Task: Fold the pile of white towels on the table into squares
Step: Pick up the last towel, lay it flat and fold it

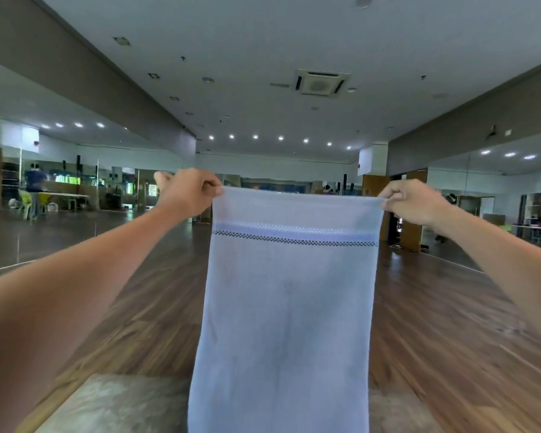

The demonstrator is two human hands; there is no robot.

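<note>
A white towel (288,307) with a blue band and a dark chequered stripe near its top hangs full length in front of me, stretched flat. My left hand (189,190) pinches its top left corner. My right hand (414,201) pinches its top right corner. Both arms are raised and held out, so the top edge runs level between the hands. The towel's lower end falls past the bottom of the view, in front of the table. The pile of towels is out of sight.
A mottled grey table top (122,404) shows at the bottom, on both sides of the towel. Beyond it lies a wide wooden floor (434,323). A person (35,185) stands by a distant table at the far left, near mirrored walls.
</note>
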